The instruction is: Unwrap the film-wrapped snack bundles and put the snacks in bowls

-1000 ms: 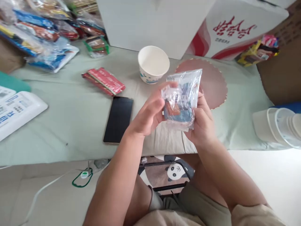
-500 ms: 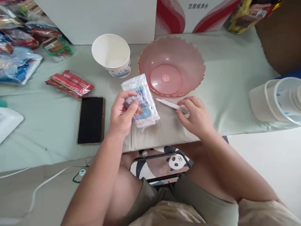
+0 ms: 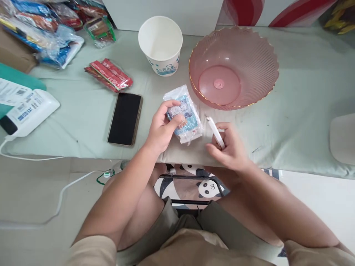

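My left hand [image 3: 164,125] grips a clear plastic packet [image 3: 190,116] with a blue printed front, thumb on top and fingers along its left side. The packet is tilted just above the cloth, below the paper cup and bowl. My right hand [image 3: 230,146] is closed around a slim white nail clipper [image 3: 215,131], its narrow head pointing up and left toward the packet. A small gap separates the clipper from the packet. Behind both hands stands a pink ribbed bowl [image 3: 219,98] with a gold rim, nothing inside it.
A white paper cup [image 3: 163,62] stands left of the bowl. Nearer me lie red snack packets [image 3: 111,75] and a black phone [image 3: 124,118]. Bagged snacks [image 3: 55,44] fill the far left, with a white device [image 3: 33,111] below. A whitish container [image 3: 344,138] sits at the right edge.
My right hand has picked up the nail clipper from the cloth and turned it more upright. The left hand still holds the packet. The whole view has shifted leftward.
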